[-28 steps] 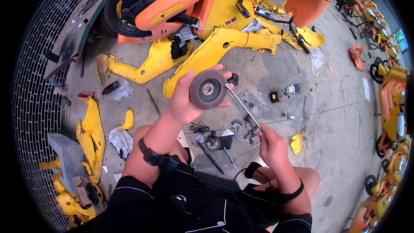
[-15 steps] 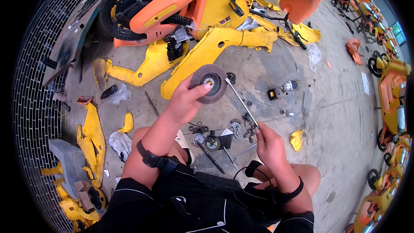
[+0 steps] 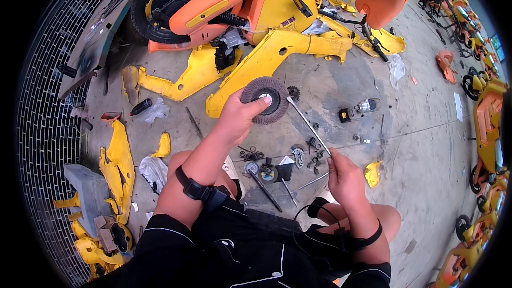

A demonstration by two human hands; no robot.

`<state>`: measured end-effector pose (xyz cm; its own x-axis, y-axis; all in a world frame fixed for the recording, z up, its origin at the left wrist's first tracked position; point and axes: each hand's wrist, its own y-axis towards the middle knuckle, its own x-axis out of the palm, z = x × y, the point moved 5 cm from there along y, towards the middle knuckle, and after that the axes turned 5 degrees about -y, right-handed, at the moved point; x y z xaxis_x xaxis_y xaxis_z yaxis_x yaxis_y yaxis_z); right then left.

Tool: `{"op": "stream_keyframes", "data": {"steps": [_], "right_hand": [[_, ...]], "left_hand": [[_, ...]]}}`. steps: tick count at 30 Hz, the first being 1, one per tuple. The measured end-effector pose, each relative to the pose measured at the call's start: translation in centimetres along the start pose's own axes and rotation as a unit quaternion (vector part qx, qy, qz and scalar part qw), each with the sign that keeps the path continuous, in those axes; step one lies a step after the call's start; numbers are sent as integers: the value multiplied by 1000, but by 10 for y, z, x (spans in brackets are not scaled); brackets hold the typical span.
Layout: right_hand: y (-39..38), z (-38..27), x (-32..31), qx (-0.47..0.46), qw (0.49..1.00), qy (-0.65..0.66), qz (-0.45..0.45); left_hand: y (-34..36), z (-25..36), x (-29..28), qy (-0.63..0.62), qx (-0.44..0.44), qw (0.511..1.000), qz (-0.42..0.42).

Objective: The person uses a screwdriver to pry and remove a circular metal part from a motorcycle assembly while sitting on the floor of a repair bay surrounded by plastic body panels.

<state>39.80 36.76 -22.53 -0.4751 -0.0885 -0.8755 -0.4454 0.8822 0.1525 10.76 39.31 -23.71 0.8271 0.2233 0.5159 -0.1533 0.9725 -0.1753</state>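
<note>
My left hand (image 3: 238, 116) grips a dark grey-brown flap disc (image 3: 274, 113), its thumb lying over the hub. My right hand (image 3: 344, 176) is closed on the lower end of a long, thin metal rod (image 3: 309, 125), whose flat upper tip is at the disc's right edge; whether they touch I cannot tell. Below, on the concrete floor (image 3: 421, 181), lie several small rings and dark fittings, a smaller disc (image 3: 268, 174), a dark bar (image 3: 266, 194) and further rods. A cordless power tool (image 3: 356, 111) lies to the right.
An orange-and-yellow scooter (image 3: 213, 10) lies ahead among loose yellow panels (image 3: 250, 64). A grey block (image 3: 82, 192) and more panels (image 3: 120, 165) are at the left, beside a brick wall (image 3: 48, 128). A row of scooters (image 3: 488, 122) lines the right side.
My left hand has turned, bringing its thumb from the disc's side onto its hub, and raised the disc slightly. The rod moved slightly with it. The view has shifted slightly.
</note>
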Motion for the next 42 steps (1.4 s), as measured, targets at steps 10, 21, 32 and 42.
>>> {"op": "stream_keyframes", "data": {"steps": [10,21,32,42], "right_hand": [[11,12,-23,-65,996,-67,2],[-2,4,-16,-25,1000,10,-16],[-12,6,9,50,990,111,-78],[-9,-7,8,39,994,-100,-31]], "left_hand": [[-3,3,-1,16,-21,1000,-14],[-10,-5,0,19,-17,1000,-16],[-12,-12,-1,70,10,997,27],[-10,-14,2,88,34,995,35]]}}
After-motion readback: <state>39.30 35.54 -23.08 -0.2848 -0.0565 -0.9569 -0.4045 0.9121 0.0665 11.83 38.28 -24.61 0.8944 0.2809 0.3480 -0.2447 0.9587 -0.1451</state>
